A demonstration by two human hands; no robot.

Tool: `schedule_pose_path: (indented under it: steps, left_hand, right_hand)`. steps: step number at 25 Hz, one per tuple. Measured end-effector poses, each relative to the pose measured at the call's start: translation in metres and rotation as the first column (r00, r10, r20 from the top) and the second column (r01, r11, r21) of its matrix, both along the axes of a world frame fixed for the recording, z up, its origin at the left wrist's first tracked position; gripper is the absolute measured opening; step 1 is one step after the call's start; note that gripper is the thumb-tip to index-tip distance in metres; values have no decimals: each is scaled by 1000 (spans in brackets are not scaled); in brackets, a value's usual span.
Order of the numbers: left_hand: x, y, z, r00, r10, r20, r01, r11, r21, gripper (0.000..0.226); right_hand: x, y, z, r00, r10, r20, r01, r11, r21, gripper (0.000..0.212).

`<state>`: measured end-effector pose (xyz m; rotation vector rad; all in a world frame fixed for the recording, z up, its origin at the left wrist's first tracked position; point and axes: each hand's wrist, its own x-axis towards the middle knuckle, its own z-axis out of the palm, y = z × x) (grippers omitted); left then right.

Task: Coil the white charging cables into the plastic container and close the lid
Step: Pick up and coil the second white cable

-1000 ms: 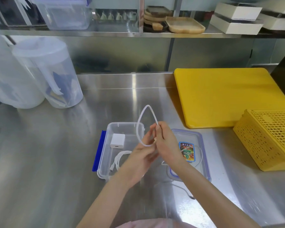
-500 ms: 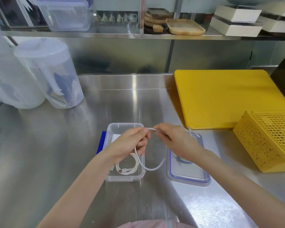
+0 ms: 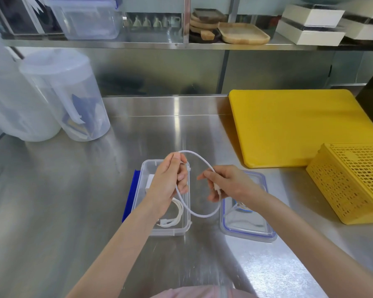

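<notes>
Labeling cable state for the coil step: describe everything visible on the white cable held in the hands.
The white cable is thin, round and flexible, bent into one open loop in the air above the gap between the clear container and the lid. The left hand pinches it at the loop's top; the right hand grips its white connector end. The loop's bottom hangs low between them, touching nothing else visible.

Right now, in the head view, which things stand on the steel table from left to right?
Clear plastic pitcher → open clear plastic container → clear blue-rimmed lid → yellow perforated plastic basket.
</notes>
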<state>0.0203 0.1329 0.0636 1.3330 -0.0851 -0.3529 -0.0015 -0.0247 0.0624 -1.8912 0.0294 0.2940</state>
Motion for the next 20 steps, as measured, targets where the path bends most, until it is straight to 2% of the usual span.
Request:
schedule_pose_path:
  steps: [3,7,11,16,18,20]
  left_hand:
    - [-2,-2,-2,999,-7,33,5,998,58,33]
    - [-2,-1,-3,998,1,60,-8,993,114,33]
    - [-2,4,-6,990,-42,132,2,956,294,32]
    - [-8,-2,-9,949,-252,189,131,862,490,33]
    - [-8,-3,-10,945,-270,184,144,849,508,33]
    - [-8,0,-11,947,-272,174,151,850,505,33]
  right_hand:
    - [1,1,-4,1000,-3,-4,3,999,39,29]
    - [1,-7,-2,990,49,-133,-6,951,308,22]
    - [-3,-17,7,995,76,-70,-55,962,267,19]
    - [-2,-12,11,995,59,-75,-49,989,141,23]
    - [-1,-9,11,988,64,-140,-33,977,211,27]
    - [-1,-12,13,989,93,-117,-63,968,243,25]
